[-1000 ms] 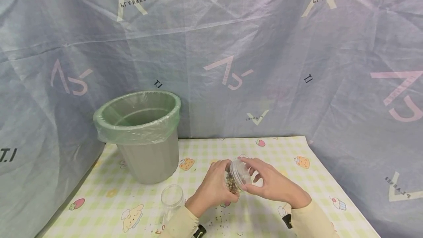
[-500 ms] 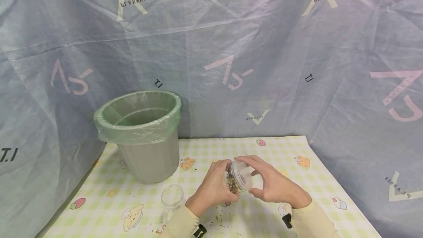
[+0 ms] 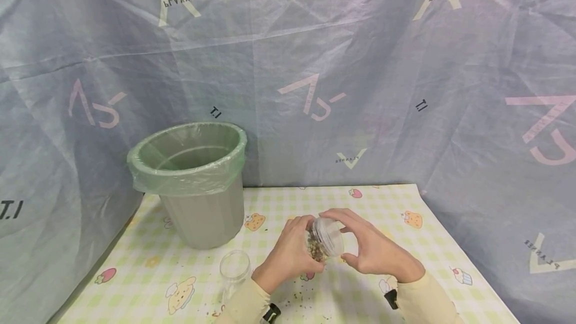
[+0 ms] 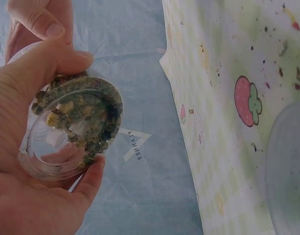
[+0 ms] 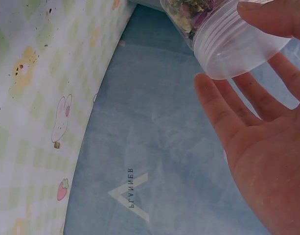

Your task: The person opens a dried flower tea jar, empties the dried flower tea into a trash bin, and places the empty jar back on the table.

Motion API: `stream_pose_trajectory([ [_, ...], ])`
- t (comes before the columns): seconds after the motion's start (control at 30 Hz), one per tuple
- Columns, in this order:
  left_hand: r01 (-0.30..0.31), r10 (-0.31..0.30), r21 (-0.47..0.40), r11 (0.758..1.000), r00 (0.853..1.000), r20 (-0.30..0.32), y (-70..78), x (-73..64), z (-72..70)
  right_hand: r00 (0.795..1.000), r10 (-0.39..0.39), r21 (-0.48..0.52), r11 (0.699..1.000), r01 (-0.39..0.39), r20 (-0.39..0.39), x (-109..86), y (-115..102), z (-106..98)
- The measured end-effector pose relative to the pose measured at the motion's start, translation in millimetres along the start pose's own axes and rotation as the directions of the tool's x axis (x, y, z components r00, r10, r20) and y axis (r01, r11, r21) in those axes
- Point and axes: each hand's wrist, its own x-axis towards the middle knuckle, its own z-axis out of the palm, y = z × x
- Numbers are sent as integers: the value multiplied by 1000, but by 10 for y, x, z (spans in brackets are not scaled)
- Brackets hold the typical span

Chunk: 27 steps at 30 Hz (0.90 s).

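Note:
My left hand (image 3: 292, 249) grips a clear plastic jar (image 4: 76, 127) holding dried flowers and leaves, tilted on its side above the table. In the left wrist view the jar's base faces the camera, with the thumb above and fingers below. A frosted, ridged screw lid (image 5: 242, 44) sits on the jar's mouth, turned to the right. Around that lid curl the thumb and fingers of my right hand (image 3: 375, 249), fingertips at its rim. Left of my left forearm stands a second clear jar (image 3: 234, 266), partly hidden by the sleeve.
A grey bin (image 3: 202, 219) lined with a green bag (image 3: 189, 181) stands at the back left. Dark crumbs (image 3: 302, 296) lie scattered on the checked tablecloth (image 3: 279, 204) below my hands. Behind the table hangs a grey-blue cloth (image 3: 288, 39).
My right hand has shifted slightly up around the lid, its thumb sliding right along the lid's lower edge. The left hand and its jar have stayed almost in place.

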Motion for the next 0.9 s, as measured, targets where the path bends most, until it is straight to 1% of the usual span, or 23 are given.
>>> stream_pose_trajectory([
  [0.2,-4,4,0,1000,1000,-12,-11,15,-15,1000,-3,-6,1000,3,-14,6,-6,-27],
  [0.4,9,-10,-24,1000,999,-34,-15,23,-47,999,-9,-6,1000,9,-41,-33,-15,-95],
  [0.7,18,-24,-76,997,997,-75,1,22,-86,999,14,-48,999,-16,-47,-149,-18,-172],
  [0.9,32,-45,-110,993,993,-110,17,12,-122,997,16,-72,997,-22,-75,-227,-27,-191],
])
